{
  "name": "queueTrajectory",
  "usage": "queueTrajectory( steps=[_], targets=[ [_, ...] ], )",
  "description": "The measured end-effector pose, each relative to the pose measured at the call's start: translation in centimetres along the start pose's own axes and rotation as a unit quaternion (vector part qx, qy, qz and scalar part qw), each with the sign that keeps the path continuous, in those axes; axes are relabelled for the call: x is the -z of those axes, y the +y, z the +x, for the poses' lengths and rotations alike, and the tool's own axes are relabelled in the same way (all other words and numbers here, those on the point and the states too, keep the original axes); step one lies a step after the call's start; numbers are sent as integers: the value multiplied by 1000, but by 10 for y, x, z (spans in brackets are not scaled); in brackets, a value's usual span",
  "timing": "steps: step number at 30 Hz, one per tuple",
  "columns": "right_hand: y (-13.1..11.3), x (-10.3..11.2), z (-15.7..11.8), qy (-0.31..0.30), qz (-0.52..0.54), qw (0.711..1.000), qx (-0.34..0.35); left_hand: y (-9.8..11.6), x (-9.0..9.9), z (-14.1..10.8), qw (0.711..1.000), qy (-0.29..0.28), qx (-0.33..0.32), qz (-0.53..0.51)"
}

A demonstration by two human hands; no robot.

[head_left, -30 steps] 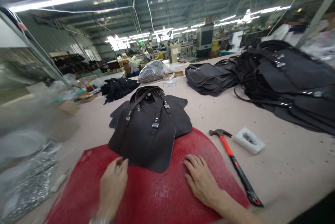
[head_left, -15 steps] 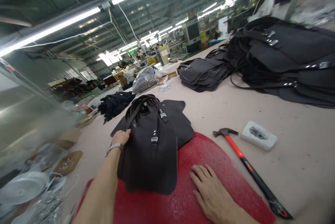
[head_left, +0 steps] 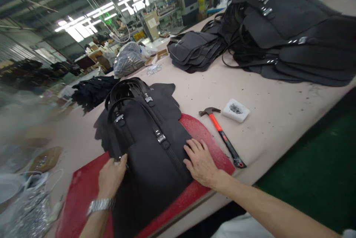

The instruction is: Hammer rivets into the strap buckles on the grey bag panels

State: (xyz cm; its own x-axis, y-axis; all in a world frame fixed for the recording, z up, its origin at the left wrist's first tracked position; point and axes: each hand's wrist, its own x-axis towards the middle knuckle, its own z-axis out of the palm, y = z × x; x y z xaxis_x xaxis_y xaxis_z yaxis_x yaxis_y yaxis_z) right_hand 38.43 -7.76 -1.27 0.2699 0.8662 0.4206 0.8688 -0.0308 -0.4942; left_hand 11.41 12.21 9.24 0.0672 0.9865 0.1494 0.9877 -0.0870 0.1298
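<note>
A black bag panel (head_left: 155, 163) with strap handles and silver buckles lies across the red board (head_left: 86, 178) in front of me. My left hand (head_left: 112, 175), with a metal watch on its wrist, is closed on the panel's left side near a strap end. Fingers slightly spread, my right hand (head_left: 200, 163) lies flat at the panel's right edge and holds nothing. Behind this panel, more black panels (head_left: 164, 97) are layered, their handles looping up. The panel's lower left part is dark and blurred.
A claw hammer (head_left: 219, 130) with an orange and black handle lies right of the board, beside a white dish (head_left: 236, 110) of small dark bits. Piles of black bag pieces (head_left: 294, 37) cover the far right. Clear bags of metal parts (head_left: 30, 208) sit at left.
The front panel has come closer to me and lies over more of the board. My left hand came nearer with it. My right hand went from the bare board to the panel's right edge.
</note>
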Motion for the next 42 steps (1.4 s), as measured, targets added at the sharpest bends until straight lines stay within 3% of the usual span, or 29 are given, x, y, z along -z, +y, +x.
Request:
queueTrajectory(
  steps=[3, 6, 9, 13, 15, 17, 19, 21, 23, 25, 27, 30, 35, 39, 42],
  targets=[
    [8, 16, -32, -55, -53, 996, 35, -5, -40, -54, 998, -27, 51, 0],
    [16, 28, -56, -72, -79, 993, 48, 8, -57, -80, 996, -18, 81, -29],
    [15, 34, -61, -77, -95, 992, 44, 19, -58, -79, 996, -7, 72, -58],
    [18, 47, -44, -81, -92, 992, 38, 19, -50, -71, 994, 0, 71, -86],
    [32, 58, -33, -59, -102, 993, 14, 19, -46, -76, 991, 34, 77, -106],
    [55, 68, -24, -28, -138, 989, -46, 29, -42, -86, 974, 50, 82, -206],
    [79, 74, -16, -16, -174, 978, -116, 53, -42, -97, 910, -3, 69, -408],
    [98, 75, -8, -30, -182, 967, -175, 87, -45, -105, 789, -79, 41, -607],
    [109, 72, -1, -58, -166, 961, -213, 122, -55, -107, 689, -118, 19, -715],
    [113, 68, 4, -77, -144, 959, -233, 148, -69, -102, 645, -113, 3, -756],
    [115, 65, 8, -83, -125, 958, -246, 160, -85, -95, 642, -94, -9, -761],
    [118, 65, 13, -85, -82, 955, -273, 159, -103, -86, 647, -78, -21, -758],
    [130, 73, 23, -91, 56, 940, -325, 152, -111, -84, 639, -78, -21, -765],
    [136, 77, 30, -128, 246, 891, -358, 153, -111, -85, 656, -74, -28, -750],
    [131, 78, 37, -150, 362, 843, -369, 154, -111, -87, 708, -58, -51, -702]
  ],
)
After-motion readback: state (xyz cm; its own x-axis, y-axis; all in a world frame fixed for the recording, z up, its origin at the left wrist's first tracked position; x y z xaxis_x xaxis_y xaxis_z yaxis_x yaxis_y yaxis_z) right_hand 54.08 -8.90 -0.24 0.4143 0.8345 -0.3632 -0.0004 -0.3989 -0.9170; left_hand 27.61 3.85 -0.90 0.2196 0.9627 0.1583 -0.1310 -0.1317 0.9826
